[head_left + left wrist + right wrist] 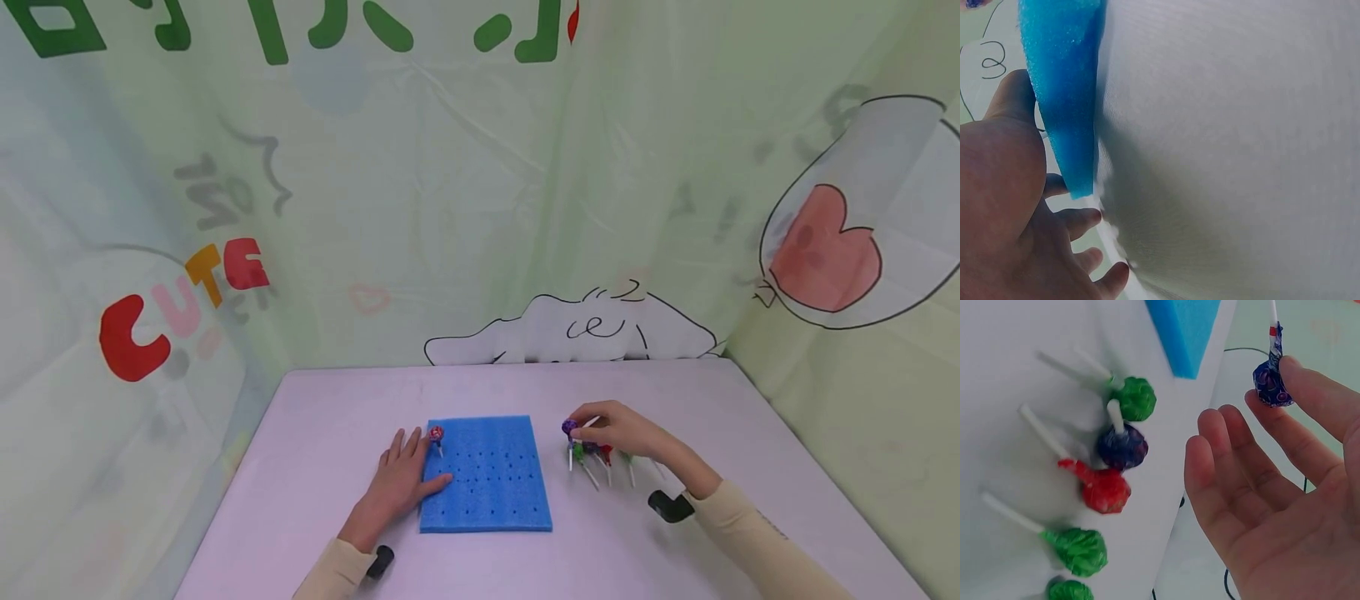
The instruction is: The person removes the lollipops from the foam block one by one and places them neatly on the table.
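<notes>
My right hand (621, 429) pinches a purple-wrapped lollipop (1271, 384) between thumb and index finger, its white stick pointing down in the head view. The other fingers of that hand hold nothing. Beside the left edge of a blue foam board (491, 500) lies my left hand (396, 477), fingers spread on the table and thumb over the board. The board has rows of small holes. A red-wrapped lollipop (437, 434) stands in its far left corner, close to the left fingertips.
Several lollipops lie on the table (615, 550) right of the board. Among them are a green one (1135, 399), a dark purple one (1122, 449), a red one (1107, 491) and another green one (1080, 552). A printed curtain (480, 208) hangs behind the table.
</notes>
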Demonstrator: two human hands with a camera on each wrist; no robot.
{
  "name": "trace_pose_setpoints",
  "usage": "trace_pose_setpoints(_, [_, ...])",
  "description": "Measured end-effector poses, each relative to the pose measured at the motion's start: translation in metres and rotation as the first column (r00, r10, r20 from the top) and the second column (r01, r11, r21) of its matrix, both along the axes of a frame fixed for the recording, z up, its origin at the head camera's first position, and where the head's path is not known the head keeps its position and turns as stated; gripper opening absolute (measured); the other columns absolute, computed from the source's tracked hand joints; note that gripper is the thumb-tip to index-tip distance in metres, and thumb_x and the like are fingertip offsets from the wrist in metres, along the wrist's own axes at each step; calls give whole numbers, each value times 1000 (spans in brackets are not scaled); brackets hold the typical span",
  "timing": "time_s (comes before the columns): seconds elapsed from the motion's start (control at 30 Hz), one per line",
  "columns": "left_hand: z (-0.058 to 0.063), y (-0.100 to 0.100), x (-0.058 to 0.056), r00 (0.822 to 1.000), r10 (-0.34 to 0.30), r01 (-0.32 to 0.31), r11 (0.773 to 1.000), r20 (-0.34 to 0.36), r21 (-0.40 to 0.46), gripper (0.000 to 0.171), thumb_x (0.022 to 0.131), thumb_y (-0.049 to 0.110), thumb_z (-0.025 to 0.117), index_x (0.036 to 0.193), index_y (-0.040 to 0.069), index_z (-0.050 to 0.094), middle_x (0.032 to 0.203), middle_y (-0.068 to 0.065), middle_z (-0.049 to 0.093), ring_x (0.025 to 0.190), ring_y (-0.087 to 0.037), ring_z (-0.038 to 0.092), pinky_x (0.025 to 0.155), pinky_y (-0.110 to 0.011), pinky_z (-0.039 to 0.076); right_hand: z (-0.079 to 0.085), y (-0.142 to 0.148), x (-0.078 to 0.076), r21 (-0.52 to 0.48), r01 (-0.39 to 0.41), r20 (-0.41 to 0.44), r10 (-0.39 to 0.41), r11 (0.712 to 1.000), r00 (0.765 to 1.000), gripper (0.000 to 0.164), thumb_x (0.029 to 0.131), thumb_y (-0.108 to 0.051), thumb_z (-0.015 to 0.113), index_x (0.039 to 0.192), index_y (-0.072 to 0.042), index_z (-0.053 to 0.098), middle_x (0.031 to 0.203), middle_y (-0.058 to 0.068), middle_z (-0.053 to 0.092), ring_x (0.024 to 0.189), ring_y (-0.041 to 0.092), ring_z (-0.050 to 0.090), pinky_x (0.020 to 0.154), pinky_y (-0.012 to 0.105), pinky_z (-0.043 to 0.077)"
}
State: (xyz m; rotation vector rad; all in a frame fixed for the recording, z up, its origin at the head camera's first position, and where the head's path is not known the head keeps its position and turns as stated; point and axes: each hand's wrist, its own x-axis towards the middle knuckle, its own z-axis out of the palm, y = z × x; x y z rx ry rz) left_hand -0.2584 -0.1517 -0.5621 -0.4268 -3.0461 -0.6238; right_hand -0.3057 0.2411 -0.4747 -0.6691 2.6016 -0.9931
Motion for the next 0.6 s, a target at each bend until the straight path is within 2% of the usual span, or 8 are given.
trace_pose_setpoints(0.6, [0,0,0,1000,5,-5,1000,12,5,87,92,59,62,152,0,38,160,-24,34,151,-49,21,116,-67,27,4,37,10,-12,-6,70,7,1000,998,35,98,-25,65,122,0,66,117,16,68,99,25,65,79,34,60])
